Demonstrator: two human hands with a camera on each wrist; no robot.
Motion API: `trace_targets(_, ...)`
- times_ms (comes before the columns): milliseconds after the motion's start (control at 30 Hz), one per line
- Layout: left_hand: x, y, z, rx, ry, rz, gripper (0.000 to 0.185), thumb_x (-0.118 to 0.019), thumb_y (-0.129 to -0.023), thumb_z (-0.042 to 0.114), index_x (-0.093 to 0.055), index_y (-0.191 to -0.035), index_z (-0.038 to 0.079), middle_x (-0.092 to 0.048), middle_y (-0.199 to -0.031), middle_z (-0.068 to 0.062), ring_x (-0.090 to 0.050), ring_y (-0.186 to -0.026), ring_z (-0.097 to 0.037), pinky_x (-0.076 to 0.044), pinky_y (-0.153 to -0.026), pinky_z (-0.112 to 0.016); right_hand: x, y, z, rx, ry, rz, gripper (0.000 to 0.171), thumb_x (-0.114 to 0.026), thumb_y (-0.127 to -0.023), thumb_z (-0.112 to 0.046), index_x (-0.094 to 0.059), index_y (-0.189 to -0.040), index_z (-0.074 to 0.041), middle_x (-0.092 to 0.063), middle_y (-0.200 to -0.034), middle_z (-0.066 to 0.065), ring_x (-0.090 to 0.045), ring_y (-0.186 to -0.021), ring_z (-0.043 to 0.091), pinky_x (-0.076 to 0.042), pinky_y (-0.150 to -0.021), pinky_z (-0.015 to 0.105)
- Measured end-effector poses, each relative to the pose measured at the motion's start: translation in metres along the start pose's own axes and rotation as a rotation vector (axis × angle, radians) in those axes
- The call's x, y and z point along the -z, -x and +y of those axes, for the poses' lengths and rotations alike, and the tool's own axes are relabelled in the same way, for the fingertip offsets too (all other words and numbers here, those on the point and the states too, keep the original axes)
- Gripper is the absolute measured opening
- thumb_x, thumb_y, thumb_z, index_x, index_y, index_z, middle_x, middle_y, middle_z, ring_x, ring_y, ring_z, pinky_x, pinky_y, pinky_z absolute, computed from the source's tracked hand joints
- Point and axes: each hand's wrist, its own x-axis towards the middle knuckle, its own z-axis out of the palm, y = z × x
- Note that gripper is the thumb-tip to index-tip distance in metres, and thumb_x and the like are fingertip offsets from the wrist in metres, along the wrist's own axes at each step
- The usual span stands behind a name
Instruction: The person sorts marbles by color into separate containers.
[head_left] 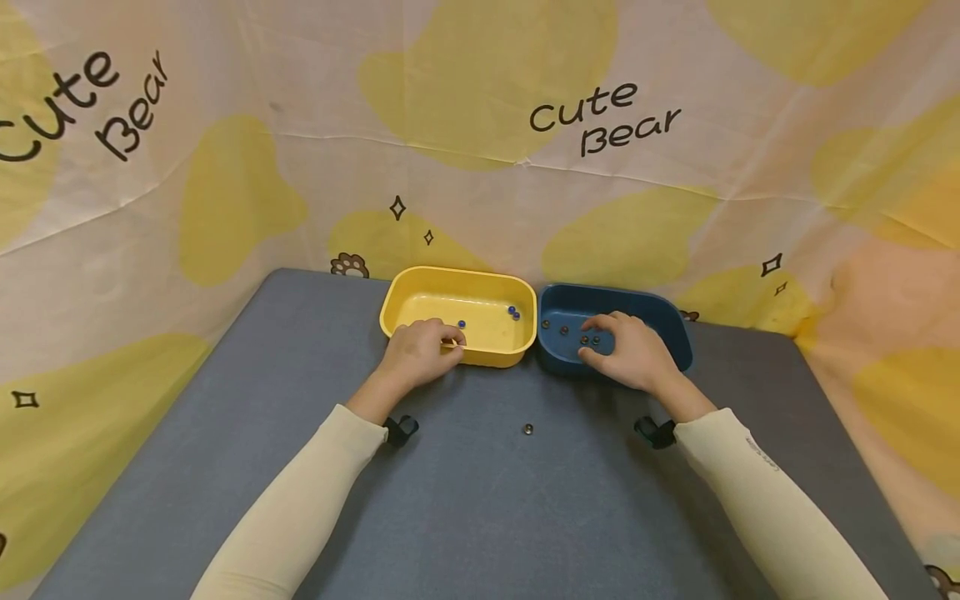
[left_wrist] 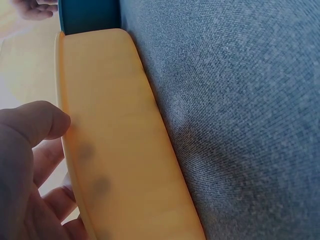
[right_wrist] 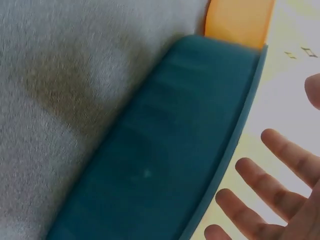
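Observation:
My left hand (head_left: 422, 354) is at the front left of a yellow plastic bin (head_left: 491, 358). Its thumb (left_wrist: 52, 120) lies at the bin's rim while the curled fingers reach inside, gripping the wall. Three small blue beads (head_left: 461, 324) show on that bin's floor. Over a dark blue bin (head_left: 667, 312), my right hand (head_left: 633, 354) hovers with fingers spread and nothing visibly held. Several small brownish, metallic-looking pieces (head_left: 565, 331) lie in the blue bin near its fingertips. The right wrist view shows its fingers (right_wrist: 272, 187) extended beyond the rim.
The two bins stand side by side at the back of a grey cloth-covered table (head_left: 480, 517). One small round metallic piece (head_left: 528, 429) lies on the table between the forearms. A patterned curtain (head_left: 465, 100) hangs directly behind the bins.

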Motion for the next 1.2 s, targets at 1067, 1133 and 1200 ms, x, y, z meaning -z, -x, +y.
trace_targets(1067, -0.001, -0.002, 0.0, -0.008, -0.012, 0.022, 0.012, -0.053, -0.076, 0.034, -0.063, -0.08, 0.033, -0.056, -0.073, 0.011, -0.05, -0.066, -0.008, -0.035, -0.058, -0.029, -0.007, 0.031, -0.041, 0.101, -0.052, 0.079, 0.033, -0.06, -0.074, -0.043, -0.06, -0.102, -0.026, -0.056, -0.095, -0.008, -0.052, -0.089, 0.013, -0.044, -0.07, 0.036)
trace_targets(1133, -0.002, -0.002, 0.0, -0.009, -0.015, 0.023, 0.012, -0.052, -0.076, 0.034, -0.063, -0.08, 0.033, -0.056, -0.073, 0.011, -0.05, -0.066, -0.007, -0.035, -0.058, -0.029, -0.011, 0.033, -0.044, 0.122, -0.05, 0.083, 0.03, -0.061, -0.073, -0.042, -0.06, -0.1, -0.028, -0.056, -0.094, -0.01, -0.052, -0.087, 0.011, -0.044, -0.071, 0.034)
trace_targets(1200, -0.002, -0.002, 0.0, -0.009, -0.016, 0.021, 0.012, -0.052, -0.076, 0.034, -0.063, -0.08, 0.033, -0.056, -0.073, 0.011, -0.05, -0.066, -0.007, -0.035, -0.058, -0.029, -0.016, 0.034, -0.047, 0.137, -0.048, 0.08, 0.027, -0.062, -0.072, -0.041, -0.06, -0.097, -0.03, -0.056, -0.093, -0.011, -0.052, -0.086, 0.011, -0.044, -0.072, 0.033)
